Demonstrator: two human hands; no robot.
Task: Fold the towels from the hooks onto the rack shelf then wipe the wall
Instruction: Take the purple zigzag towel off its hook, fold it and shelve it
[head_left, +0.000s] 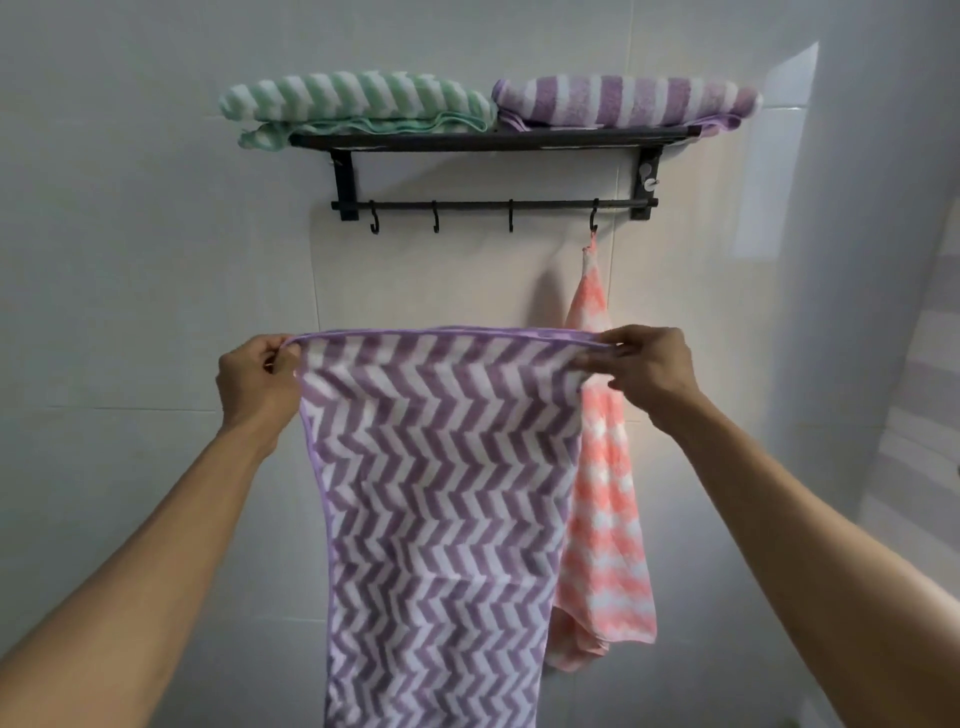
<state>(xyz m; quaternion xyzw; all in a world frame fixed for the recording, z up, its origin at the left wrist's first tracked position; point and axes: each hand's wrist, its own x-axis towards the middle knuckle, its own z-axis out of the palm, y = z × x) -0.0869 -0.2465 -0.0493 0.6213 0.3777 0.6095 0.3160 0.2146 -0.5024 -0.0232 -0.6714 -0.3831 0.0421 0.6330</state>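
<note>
Rack shelf (467, 139) holds two folded towels; both hands hold purple towel (441, 493)

Head view, sole camera: worn on my head, facing forward at the tiled wall (156, 312), tilted slightly down. Wide-angle lens; straight lines bow toward the frame edges. My two forearms enter from the bottom corners, my left hand (257, 382) and right hand (647, 371) sitting at mid-frame, near the lens. The black rack (493, 143) hangs above them in the upper half, seen from a little below, farther off. No second view shares the scene.
</note>
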